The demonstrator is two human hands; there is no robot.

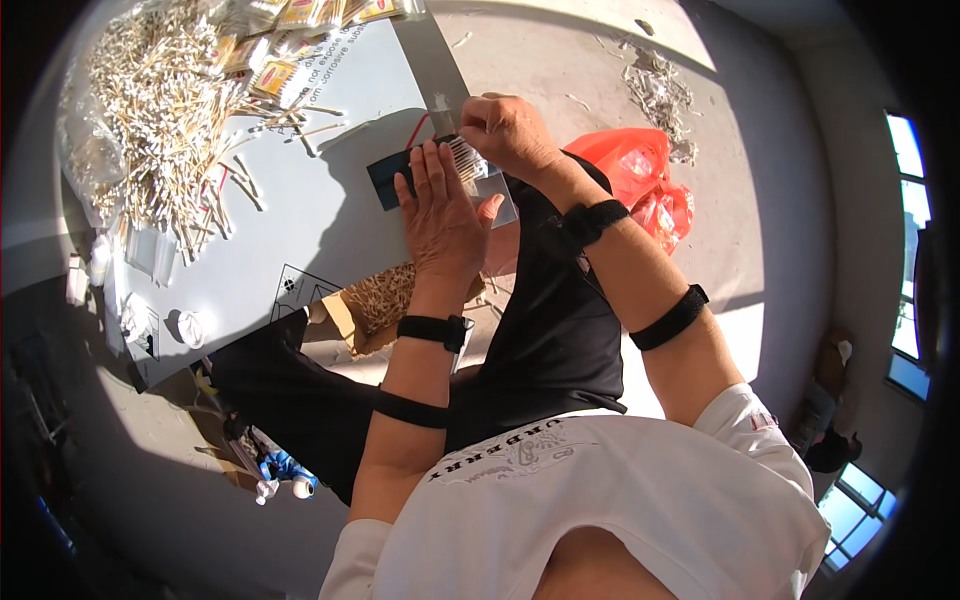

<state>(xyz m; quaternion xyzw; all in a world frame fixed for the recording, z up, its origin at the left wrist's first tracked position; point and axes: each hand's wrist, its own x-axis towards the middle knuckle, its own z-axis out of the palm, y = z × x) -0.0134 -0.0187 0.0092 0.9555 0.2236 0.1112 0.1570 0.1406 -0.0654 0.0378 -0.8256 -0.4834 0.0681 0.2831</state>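
Observation:
My left hand [445,225] lies flat with its fingers stretched out, partly over a dark green flat piece [382,182] at the table's right edge. Beside its fingertips is a small bundle of cotton swabs [464,160], apparently in clear plastic. My right hand [508,130] is closed just beyond the bundle, its fingers curled together. Whatever it may pinch is hidden. A thin red strip [418,128] shows above the left fingertips.
On the grey table [270,245], a large heap of loose cotton swabs [165,110] fills the far left, with filled packets [275,78] beside it. An open cardboard box of swabs [380,300] sits below the near edge. A red plastic bag [635,165] lies to the right.

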